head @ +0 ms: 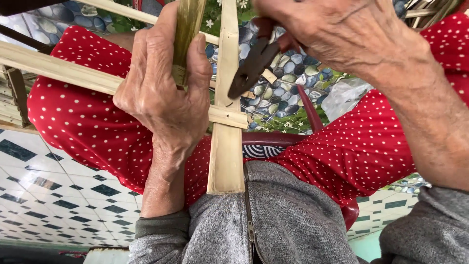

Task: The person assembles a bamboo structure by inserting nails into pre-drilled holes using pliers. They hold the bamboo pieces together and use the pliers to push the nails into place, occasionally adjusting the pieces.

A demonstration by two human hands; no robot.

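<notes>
Left hand [163, 95] closed around a greenish bamboo stick [187, 34], pressing on the crossing of two pale bamboo slats [225, 146] over the lap. Right hand [337, 34] closed on dark pliers [254, 66]; tips touch the upright slat just above the crossing.

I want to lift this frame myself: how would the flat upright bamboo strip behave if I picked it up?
The upright bamboo strip is thin, flat and long, so probably light and somewhat springy, not floppy. Its flat faces mean it should not roll. The left hand clamps where it crosses the horizontal strip, so the joint may be loose.
</notes>
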